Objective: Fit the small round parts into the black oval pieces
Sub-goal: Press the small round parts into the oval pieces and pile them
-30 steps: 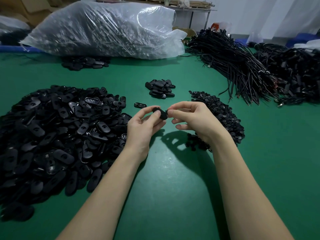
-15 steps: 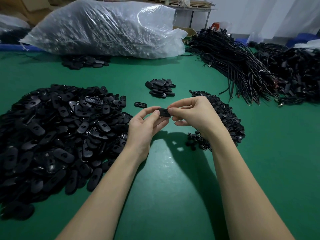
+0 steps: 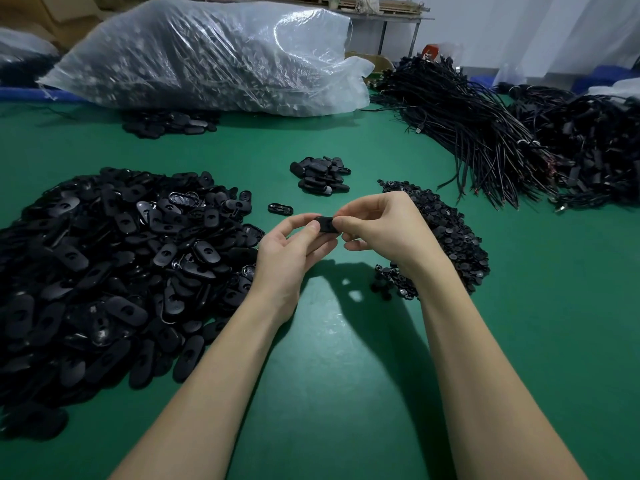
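A black oval piece (image 3: 326,224) is held above the green table between both hands. My left hand (image 3: 292,252) pinches its left end between thumb and fingers. My right hand (image 3: 379,226) pinches its right end with thumb and forefinger. Any small round part in it is hidden by my fingers. A big heap of black oval pieces (image 3: 114,271) lies to the left. A heap of small round parts (image 3: 446,233) lies to the right, partly behind my right hand. A small pile of oval pieces (image 3: 322,174) sits beyond the hands, with a single oval piece (image 3: 280,209) near it.
A large clear plastic bag (image 3: 207,57) of parts lies across the back of the green table (image 3: 346,375). Bundles of black cables (image 3: 485,133) fill the back right. Another small group of oval pieces (image 3: 169,123) lies in front of the bag.
Both hands have risen slightly with the oval piece. The piece has turned from tilted to lying level between the fingertips.
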